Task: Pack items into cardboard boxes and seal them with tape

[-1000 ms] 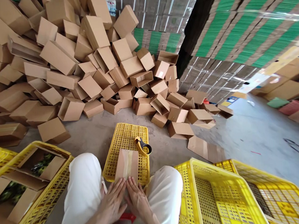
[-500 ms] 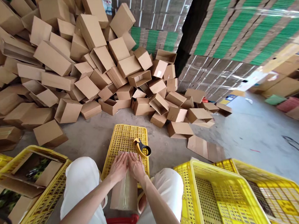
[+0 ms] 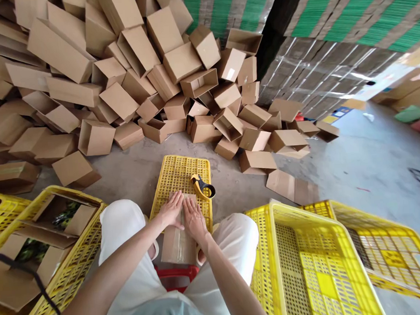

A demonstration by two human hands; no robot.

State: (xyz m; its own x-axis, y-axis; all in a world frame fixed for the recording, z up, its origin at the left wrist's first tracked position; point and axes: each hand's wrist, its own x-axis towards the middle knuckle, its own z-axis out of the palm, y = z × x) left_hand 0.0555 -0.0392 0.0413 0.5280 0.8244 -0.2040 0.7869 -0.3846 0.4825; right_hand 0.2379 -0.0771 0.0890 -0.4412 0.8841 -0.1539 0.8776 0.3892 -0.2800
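Observation:
A cardboard box (image 3: 178,248) with clear tape along its top lies between my knees, its far end on an upturned yellow crate (image 3: 177,172). My left hand (image 3: 171,210) rests on the box's far left part, thumb spread away from the fingers. Beside it my right hand (image 3: 194,218) lies flat on the far right part, fingers stretched out. Neither hand grips anything. Just beyond my right fingertips, a yellow and black tape dispenser (image 3: 203,187) sits on the crate.
Cardboard boxes (image 3: 120,104) are heaped ahead and to the left. Yellow crates stand at my right (image 3: 275,268) and left (image 3: 76,253); the left one holds open cartons with dark green contents. Strapped cardboard stacks (image 3: 308,74) rise behind. A red stool (image 3: 177,272) shows beneath me.
The view has tilted downward, so the heap sits higher in the picture. My left hand has turned, its thumb now apart from the fingers. Both hands stay on the box.

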